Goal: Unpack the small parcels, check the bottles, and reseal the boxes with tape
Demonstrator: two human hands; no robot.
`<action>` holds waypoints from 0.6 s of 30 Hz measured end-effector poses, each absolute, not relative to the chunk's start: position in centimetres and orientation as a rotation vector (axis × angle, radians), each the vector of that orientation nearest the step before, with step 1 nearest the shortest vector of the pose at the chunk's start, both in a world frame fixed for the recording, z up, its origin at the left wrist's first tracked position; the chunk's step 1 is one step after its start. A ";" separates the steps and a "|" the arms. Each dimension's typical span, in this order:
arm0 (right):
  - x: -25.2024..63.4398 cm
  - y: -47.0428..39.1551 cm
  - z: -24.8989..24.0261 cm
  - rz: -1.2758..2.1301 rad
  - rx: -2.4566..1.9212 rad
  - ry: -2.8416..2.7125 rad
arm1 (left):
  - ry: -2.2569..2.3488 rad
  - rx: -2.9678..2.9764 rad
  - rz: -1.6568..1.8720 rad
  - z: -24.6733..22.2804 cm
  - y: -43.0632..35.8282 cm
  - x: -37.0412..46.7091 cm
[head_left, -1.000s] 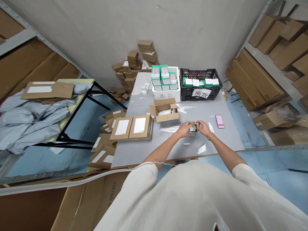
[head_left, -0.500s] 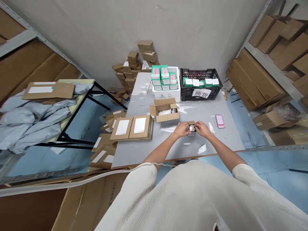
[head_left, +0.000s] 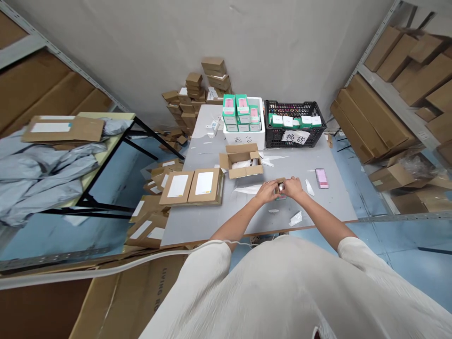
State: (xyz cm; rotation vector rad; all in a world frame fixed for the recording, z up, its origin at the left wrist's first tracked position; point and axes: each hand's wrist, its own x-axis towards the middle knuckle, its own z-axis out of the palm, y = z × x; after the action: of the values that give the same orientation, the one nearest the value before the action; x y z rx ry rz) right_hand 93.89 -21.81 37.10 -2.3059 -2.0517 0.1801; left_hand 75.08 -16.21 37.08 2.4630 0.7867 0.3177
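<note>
Near the table's front edge, a small green box (head_left: 281, 197) stands between my hands, its brown flap raised at the back. Something shiny and silvery shows in its open top; its kind is too small to make out. My left hand (head_left: 267, 191) is closed around the box's left side. From the right, my right hand (head_left: 292, 187) is closed over the top and side, its fingers hiding part of the shiny thing. Behind them to the left, an open cardboard carton (head_left: 244, 172) holds white packing material.
On the grey table (head_left: 233, 216), two labelled cardboard boxes (head_left: 190, 187) lie at left. A white bin (head_left: 244, 139) with green boxes and a black crate (head_left: 295, 137) stand at the back. A pink-screened phone (head_left: 322, 178) and paper scraps (head_left: 295, 218) lie at right.
My right hand has shifted slightly left and over the box's top, covering more of the shiny thing. The left hand stays at the box's side. The view has shifted slightly.
</note>
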 end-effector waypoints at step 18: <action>91.3 -25.7 42.6 0.150 -2.303 -1.987 | 0.845 2.371 0.422 36.5 -16.8 75.0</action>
State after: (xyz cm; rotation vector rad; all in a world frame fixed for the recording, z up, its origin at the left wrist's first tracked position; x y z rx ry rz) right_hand 91.31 -25.67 42.65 -2.3033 -1.9872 0.1497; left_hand 75.00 -16.81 36.53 2.3712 0.8452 0.4218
